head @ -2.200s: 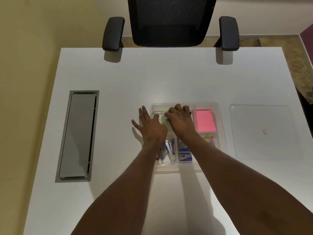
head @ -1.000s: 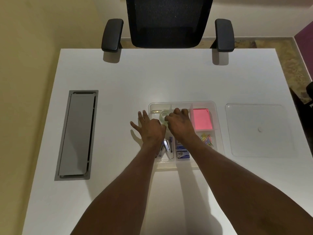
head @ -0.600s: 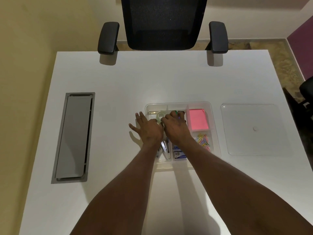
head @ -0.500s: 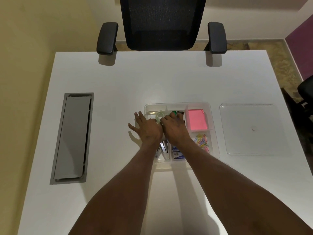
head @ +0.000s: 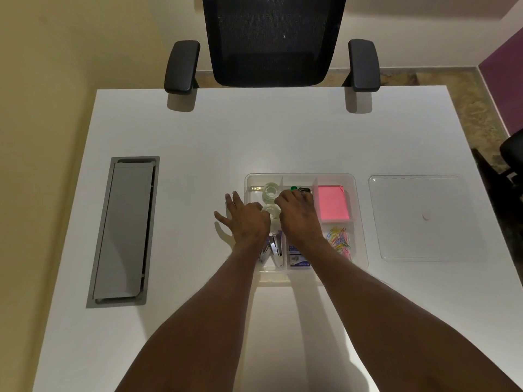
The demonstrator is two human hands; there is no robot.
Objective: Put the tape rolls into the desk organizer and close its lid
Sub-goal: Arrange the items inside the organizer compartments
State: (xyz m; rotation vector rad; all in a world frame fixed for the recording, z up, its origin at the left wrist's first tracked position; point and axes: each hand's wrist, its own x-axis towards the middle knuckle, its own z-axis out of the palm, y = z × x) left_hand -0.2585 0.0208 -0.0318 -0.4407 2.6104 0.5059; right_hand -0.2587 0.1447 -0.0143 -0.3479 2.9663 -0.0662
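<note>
- Head cam: white desk point(head: 283, 142), organizer point(head: 357, 222) sits centre-right, lid point(head: 418, 239) flat on desk just to its right, apart from it.
- Bare desk all round; grey cable hatch point(head: 123, 230) well left, chair point(head: 271, 41) at far edge.
- Two tape rolls in organizer's back-left section: far roll point(head: 271, 190) uncovered, near roll point(head: 271, 211) between both hands.
- Left hand point(head: 246, 222) over organizer's left rim, fingers spread, outer ones over bare desk.
- Right hand point(head: 297, 213) curled, fingertips at near roll; can't tell if pinching.
- Pink notes point(head: 332, 203), paper clips point(head: 338, 241), stapler point(head: 273, 250) in other sections.
</note>
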